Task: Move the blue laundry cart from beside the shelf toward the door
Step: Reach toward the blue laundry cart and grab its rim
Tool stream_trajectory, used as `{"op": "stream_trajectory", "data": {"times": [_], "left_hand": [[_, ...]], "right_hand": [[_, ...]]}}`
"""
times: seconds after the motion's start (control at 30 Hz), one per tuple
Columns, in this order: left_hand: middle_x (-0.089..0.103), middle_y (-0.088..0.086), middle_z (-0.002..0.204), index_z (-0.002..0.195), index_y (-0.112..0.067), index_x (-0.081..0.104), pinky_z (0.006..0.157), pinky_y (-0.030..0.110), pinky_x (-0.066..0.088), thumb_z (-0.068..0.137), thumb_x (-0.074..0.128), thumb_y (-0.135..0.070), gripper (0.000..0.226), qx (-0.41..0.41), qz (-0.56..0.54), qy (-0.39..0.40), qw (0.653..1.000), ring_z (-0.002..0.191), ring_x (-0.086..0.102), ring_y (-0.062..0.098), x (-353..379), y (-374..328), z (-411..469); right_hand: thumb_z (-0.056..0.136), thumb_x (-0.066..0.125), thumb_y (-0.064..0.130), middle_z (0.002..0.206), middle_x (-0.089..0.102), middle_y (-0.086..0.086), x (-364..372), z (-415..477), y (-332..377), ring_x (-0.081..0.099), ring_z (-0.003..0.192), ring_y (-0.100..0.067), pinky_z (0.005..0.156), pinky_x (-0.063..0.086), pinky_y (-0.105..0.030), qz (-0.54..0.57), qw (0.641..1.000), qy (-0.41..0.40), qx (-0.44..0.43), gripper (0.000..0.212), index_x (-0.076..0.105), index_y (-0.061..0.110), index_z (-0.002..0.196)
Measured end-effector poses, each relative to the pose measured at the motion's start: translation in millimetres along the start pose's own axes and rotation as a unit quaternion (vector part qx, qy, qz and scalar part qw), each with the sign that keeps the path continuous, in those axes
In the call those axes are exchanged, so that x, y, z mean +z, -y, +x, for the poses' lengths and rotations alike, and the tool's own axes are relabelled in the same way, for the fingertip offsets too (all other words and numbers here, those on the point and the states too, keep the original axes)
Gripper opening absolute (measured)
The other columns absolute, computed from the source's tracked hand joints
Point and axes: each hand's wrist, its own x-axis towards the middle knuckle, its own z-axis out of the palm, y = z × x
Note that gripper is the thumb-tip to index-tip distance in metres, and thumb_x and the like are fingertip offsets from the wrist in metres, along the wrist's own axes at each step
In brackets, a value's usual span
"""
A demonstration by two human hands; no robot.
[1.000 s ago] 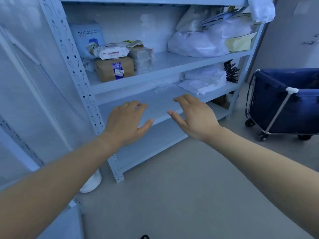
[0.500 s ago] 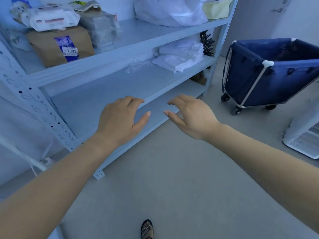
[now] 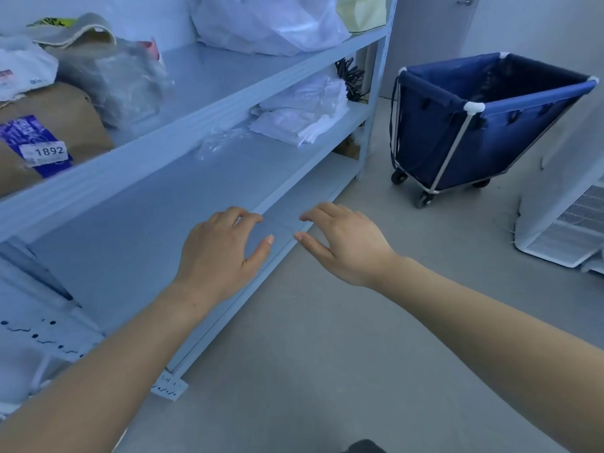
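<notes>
A person's bare forearms reached out in front of a pale metal shelf [image 3: 157, 207]. The left hand [image 3: 219, 253] was held palm down over the front edge of the shelf's broad middle board, and the right hand [image 3: 346, 246] was level with it, just off the shelf's front edge above the grey floor [image 3: 327, 338]. Both hands had their fingers loosely spread and slightly bent and held nothing. Whether the left hand touched the board could not be told. On the board above, at the near end of the shelf, lay a brown parcel [image 3: 65, 109] with a label reading 1892, with a bundle in clear plastic [image 3: 121, 80] just beside it. Farther along the shelf, folded white linen [image 3: 304, 116] sat on the middle board near its far end, and a white plastic bag [image 3: 268, 24] lay on the board above that. The blue laundry cart [image 3: 457, 132] stood on its castors on the floor just past the shelf's far corner post, open-topped and well apart from both hands. A white vented appliance [image 3: 562, 230] stood out from the shelf's front, across the floor from it. Beyond the shelf's far end, behind the cart, was the grey door [image 3: 425, 34], shut, with its handle near the top of the frame.
</notes>
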Motion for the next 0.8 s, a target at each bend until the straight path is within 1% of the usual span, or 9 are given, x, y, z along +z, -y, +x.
{"op": "stream_trajectory", "data": {"times": [0.17, 0.37, 0.43, 0.53, 0.67, 0.8], "left_hand": [[0.062, 0.006, 0.116, 0.115, -0.016, 0.06, 0.077, 0.039, 0.047, 0.082, 0.023, -0.056, 0.064, 0.055, -0.008, 0.029, 0.998, 0.102, 0.06, 0.029, 31.7, -10.6, 65.6], [0.064, 0.003, 0.112, 0.114, -0.017, 0.061, 0.076, 0.036, 0.044, 0.081, 0.021, -0.058, 0.065, 0.108, -0.013, 0.023, 0.994, 0.099, 0.061, 0.028, 68.9, -36.3, 184.3], [0.064, 0.002, 0.114, 0.115, -0.019, 0.06, 0.077, 0.036, 0.044, 0.082, 0.023, -0.057, 0.062, 0.116, -0.015, 0.021, 0.993, 0.1, 0.061, 0.027, 80.8, -45.5, 229.1], [0.064, 0.003, 0.115, 0.117, -0.018, 0.059, 0.08, 0.037, 0.044, 0.085, 0.032, -0.052, 0.053, 0.13, -0.022, 0.03, 0.991, 0.101, 0.06, 0.027, 98.3, -62.9, 290.5], [0.064, 0.001, 0.114, 0.117, -0.019, 0.059, 0.081, 0.036, 0.045, 0.084, 0.027, -0.054, 0.057, 0.152, -0.017, 0.037, 0.988, 0.1, 0.061, 0.025, 122.7, -83.0, 359.5], [0.064, 0.001, 0.115, 0.118, -0.019, 0.059, 0.08, 0.037, 0.045, 0.086, 0.033, -0.05, 0.051, 0.149, -0.023, 0.048, 0.987, 0.098, 0.062, 0.025, 146.4, -87.4, 411.3]], "right_hand": [[0.094, 0.038, 0.049, 0.12, 0.058, 0.001, -0.4, 21.8, -51.3, 0.054, 0.109, -0.02, 0.084, 0.04, -0.034, -0.015, 0.999, 0.006, 0.048, 0.046, 0.052, 0.017, 0.125], [0.095, 0.038, 0.049, 0.121, 0.057, 0.0, -10.9, 78.6, -139.0, 0.052, 0.111, -0.021, 0.084, 0.038, -0.032, -0.028, 0.994, -0.017, 0.102, 0.046, 0.052, 0.017, 0.124], [0.095, 0.037, 0.049, 0.122, 0.057, 0.0, -17.5, 103.7, -171.1, 0.053, 0.111, -0.021, 0.083, 0.038, -0.032, -0.031, 0.993, -0.027, 0.109, 0.046, 0.052, 0.016, 0.124], [0.095, 0.038, 0.048, 0.121, 0.057, -0.001, -30.7, 137.9, -217.7, 0.053, 0.11, -0.021, 0.084, 0.042, -0.035, -0.028, 0.991, -0.035, 0.123, 0.045, 0.052, 0.016, 0.124], [0.095, 0.038, 0.048, 0.122, 0.057, -0.001, -43.2, 176.3, -278.7, 0.053, 0.11, -0.02, 0.081, 0.044, -0.036, -0.034, 0.99, -0.041, 0.132, 0.046, 0.052, 0.015, 0.124], [0.095, 0.038, 0.048, 0.124, 0.056, 0.0, -43.8, 209.4, -329.3, 0.051, 0.112, -0.019, 0.083, 0.043, -0.034, -0.017, 0.987, -0.047, 0.156, 0.046, 0.05, 0.016, 0.127]]}}
